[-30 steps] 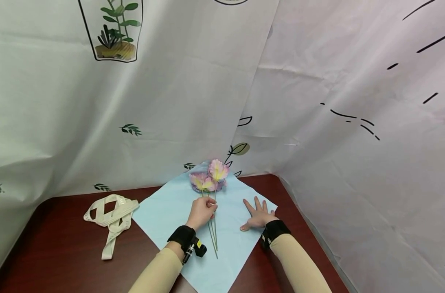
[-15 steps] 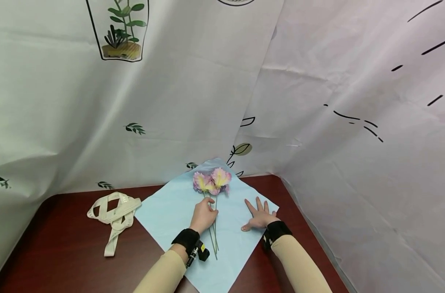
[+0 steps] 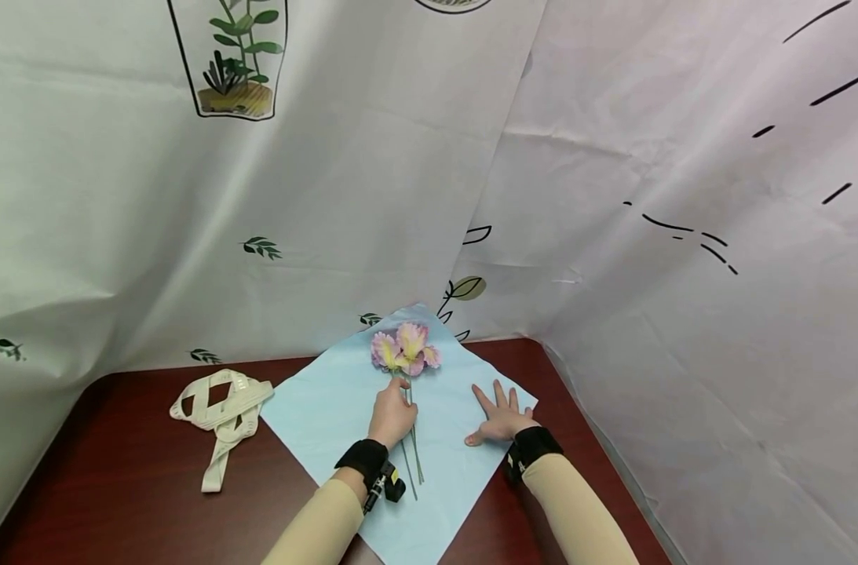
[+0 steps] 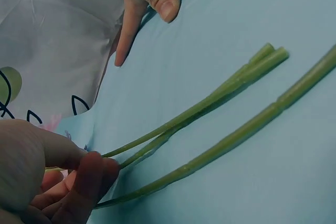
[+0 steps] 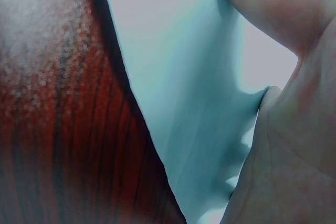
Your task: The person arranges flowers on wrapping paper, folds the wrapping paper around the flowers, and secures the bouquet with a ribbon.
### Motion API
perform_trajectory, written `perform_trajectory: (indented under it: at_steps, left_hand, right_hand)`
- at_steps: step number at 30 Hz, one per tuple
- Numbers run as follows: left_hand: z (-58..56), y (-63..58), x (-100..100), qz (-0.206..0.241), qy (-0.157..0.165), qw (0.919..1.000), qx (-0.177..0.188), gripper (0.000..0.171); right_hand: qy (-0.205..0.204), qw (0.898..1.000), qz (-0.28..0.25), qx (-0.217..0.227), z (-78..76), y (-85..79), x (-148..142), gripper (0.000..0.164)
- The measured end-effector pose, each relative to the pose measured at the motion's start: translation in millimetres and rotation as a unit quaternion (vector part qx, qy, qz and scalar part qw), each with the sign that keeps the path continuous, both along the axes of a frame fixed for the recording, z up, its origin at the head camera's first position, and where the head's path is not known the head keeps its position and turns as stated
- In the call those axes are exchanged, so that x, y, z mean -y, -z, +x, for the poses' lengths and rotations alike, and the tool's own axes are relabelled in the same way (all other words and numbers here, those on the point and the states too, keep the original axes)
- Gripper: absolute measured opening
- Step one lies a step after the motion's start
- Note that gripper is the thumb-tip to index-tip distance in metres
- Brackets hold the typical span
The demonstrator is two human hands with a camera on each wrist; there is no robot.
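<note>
Head view: a pale blue, smooth square sheet [image 3: 450,416] lies cornerwise on a dark red wooden table [image 3: 118,471]. Its far corner meets a white printed cloth backdrop [image 3: 372,157], its right corner comes near the table's right edge, and its left corner touches a loosely heaped, off-white flat tape [image 3: 241,402]. A stretch of blue separates the two hands. Pink-and-yellow ruffled flowers with long thin green stems [image 3: 407,350] lie on the sheet, blooms toward the far corner. The left hand [image 3: 392,412] has its fingers bent around the stems just below the blooms; the right hand [image 3: 499,422] lies on the sheet near its right corner, fingers spread wide.

Left wrist view: three stems show, two lying together with ends almost level, a third apart. Thumb and fingertips pinch the pair; whether they grip the third, I cannot tell.

Right wrist view: the sheet's straight edge slants across the wood, beside the palm and outstretched thumb; the other fingertips are hidden.
</note>
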State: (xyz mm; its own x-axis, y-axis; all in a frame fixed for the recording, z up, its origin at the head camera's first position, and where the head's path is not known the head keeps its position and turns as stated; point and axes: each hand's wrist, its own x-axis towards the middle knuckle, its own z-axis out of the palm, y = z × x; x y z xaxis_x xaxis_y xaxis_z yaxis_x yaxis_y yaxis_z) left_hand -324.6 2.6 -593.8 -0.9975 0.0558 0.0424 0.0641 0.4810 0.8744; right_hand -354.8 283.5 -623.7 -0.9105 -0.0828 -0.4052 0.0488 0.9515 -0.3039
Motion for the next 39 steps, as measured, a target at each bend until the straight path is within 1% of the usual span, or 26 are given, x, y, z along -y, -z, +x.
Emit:
perform_trajectory:
  at_steps: [2, 3, 4, 7, 9, 11, 13, 15, 18, 21, 25, 28, 32, 39]
  left_hand:
    - [0.6, 1.3, -1.0, -0.001, -0.003, 0.9999, -0.010, 0.036]
    - [-1.4, 5.6, -1.7, -0.002, -0.007, 0.9998, -0.017, 0.036]
    - [-2.7, 9.2, -2.4, -0.005, -0.015, 0.9996, -0.024, 0.036]
    - [-0.2, 11.3, -4.9, -0.035, -0.043, 0.9972, -0.050, 0.039]
    - [1.5, 10.9, -7.1, -0.066, -0.066, 0.9940, -0.057, 0.044]
    - [7.7, 2.7, -9.1, -0.092, -0.079, 0.9909, -0.056, 0.054]
    - [8.8, 1.2, -10.8, -0.102, -0.086, 0.9902, -0.041, 0.064]
    - [9.5, 1.7, -11.6, -0.094, -0.086, 0.9916, -0.024, 0.071]
    - [9.0, 5.2, -11.7, -0.060, -0.085, 0.9945, -0.009, 0.073]
    - [8.0, 8.4, -11.5, -0.030, -0.083, 0.9960, -0.011, 0.071]
    - [7.2, 10.2, -12.0, -0.008, -0.078, 0.9967, -0.023, 0.068]
    - [6.9, 12.3, -12.2, -0.002, -0.075, 0.9967, -0.030, 0.068]
    - [7.7, 15.1, -12.9, -0.013, -0.077, 0.9962, -0.037, 0.071]
    - [10.6, 12.9, -14.2, -0.020, -0.081, 0.9957, -0.040, 0.074]
  right_hand:
    - [-0.001, 1.000, 0.001, -0.004, 0.8, -0.2, 0.7, 0.122]
    - [-0.002, 1.000, 0.003, -0.005, 1.3, -0.4, 1.3, 0.121]
    - [-0.002, 1.000, 0.004, -0.006, 1.8, -0.6, 2.0, 0.121]
    - [-0.005, 1.000, 0.003, -0.010, 3.9, -2.6, 3.9, 0.121]
    - [-0.005, 1.000, 0.003, -0.011, 4.1, -3.2, 4.3, 0.120]
    - [-0.005, 1.000, 0.003, -0.011, 4.1, -4.3, 4.3, 0.120]
    - [-0.004, 1.000, 0.004, -0.011, 4.0, -5.0, 4.3, 0.120]
    - [-0.004, 1.000, 0.003, -0.012, 4.4, -5.9, 4.6, 0.120]
    - [-0.006, 1.000, -0.001, -0.012, 5.0, -6.6, 5.2, 0.121]
    - [-0.008, 1.000, -0.004, -0.013, 5.4, -6.8, 5.5, 0.121]
    - [-0.005, 1.000, -0.005, -0.013, 5.3, -6.0, 5.3, 0.121]
    - [-0.005, 1.000, -0.004, -0.011, 4.6, -4.7, 4.9, 0.121]
    - [-0.005, 1.000, -0.005, -0.008, 3.7, -3.4, 4.0, 0.122]
    - [-0.005, 1.000, -0.003, -0.008, 5.0, -5.5, 4.6, 0.122]
